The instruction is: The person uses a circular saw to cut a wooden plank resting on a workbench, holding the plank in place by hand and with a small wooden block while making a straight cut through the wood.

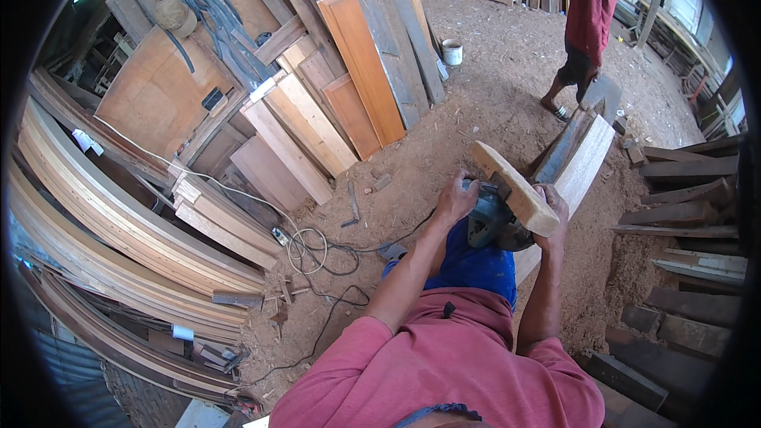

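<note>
My left hand (457, 199) is closed around the teal power tool (489, 215), which looks like a handheld electric planer, in front of my waist. A pale wooden block (511, 184) with rounded ends lies slantwise across the tool's far side. My right hand (552, 212) wraps round the near right end of this block. Whether the block is fixed to the tool or only held against it, I cannot tell. Just beyond, a long pale timber beam (588, 154) runs away from me beside a darker piece, and its near end passes under my right arm.
Boards (361, 71) lean at the left, above stacked curved planks (119, 206). A cable (317, 250) coils on the shavings-covered floor. Dark timbers (686, 214) lie at the right. A person in a red shirt (590, 8) stands near the beam's far end; a white bucket (452, 52) is farther back.
</note>
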Tool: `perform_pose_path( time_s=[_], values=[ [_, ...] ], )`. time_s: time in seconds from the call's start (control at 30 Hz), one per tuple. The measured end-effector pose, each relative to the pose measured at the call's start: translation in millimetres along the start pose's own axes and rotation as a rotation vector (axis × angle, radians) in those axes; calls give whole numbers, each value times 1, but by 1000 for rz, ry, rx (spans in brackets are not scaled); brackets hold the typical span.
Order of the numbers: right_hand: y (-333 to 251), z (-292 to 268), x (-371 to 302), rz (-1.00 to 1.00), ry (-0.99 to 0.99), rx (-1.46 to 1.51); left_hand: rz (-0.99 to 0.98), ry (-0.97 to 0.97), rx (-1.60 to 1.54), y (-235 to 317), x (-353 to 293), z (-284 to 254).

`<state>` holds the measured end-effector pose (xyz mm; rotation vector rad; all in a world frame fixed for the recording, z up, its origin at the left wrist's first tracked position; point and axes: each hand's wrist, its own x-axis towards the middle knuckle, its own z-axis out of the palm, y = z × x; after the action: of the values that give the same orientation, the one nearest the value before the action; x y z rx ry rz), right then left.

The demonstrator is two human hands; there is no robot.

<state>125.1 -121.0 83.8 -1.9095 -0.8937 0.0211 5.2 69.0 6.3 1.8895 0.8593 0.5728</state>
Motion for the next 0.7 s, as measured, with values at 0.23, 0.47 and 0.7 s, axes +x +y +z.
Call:
perform_pose_path(
  time_s=[0.23,0.47,0.7],
  values=[
    [0,0,-1,12,4,4,18,15,7,-3,1,3],
    [-4,-1,0,2,-3,2,-2,10,3,-6,2,4],
    [-3,-1,-1,-20,16,1,0,2,-15,0,0,1]
  ],
)
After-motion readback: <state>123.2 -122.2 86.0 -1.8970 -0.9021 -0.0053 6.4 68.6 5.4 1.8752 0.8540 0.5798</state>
